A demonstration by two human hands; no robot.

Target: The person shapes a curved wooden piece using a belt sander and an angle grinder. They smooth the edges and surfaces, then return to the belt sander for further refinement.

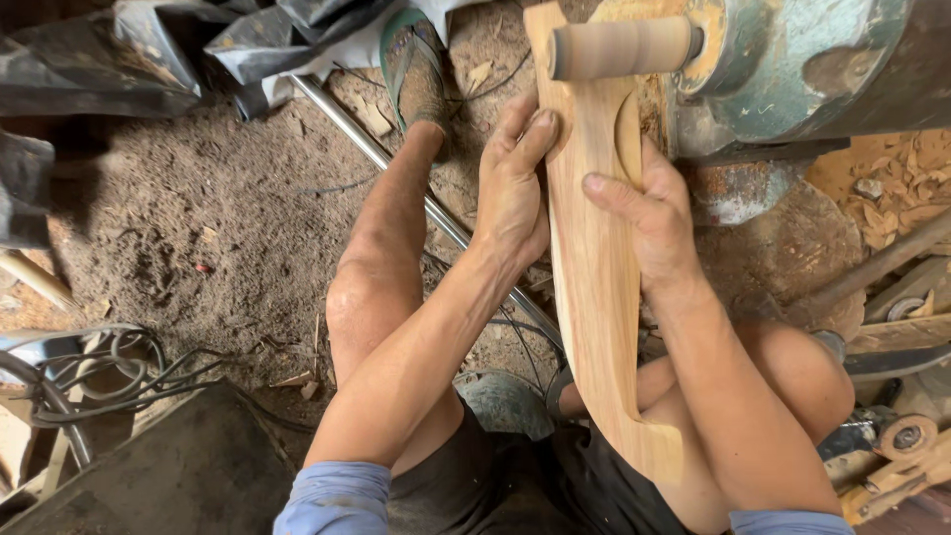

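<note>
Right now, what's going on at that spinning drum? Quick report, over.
Left hand and right hand both grip the long wooden piece. Its top sits under the sanding drum. Nothing between them.

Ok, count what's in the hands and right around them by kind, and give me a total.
Hands on the wood: 2, left hand and right hand
Long wooden workpiece: 1
Sanding drum: 1
Green machine housing: 1
Metal pipe: 1
Sandal: 1
Total: 7
</note>
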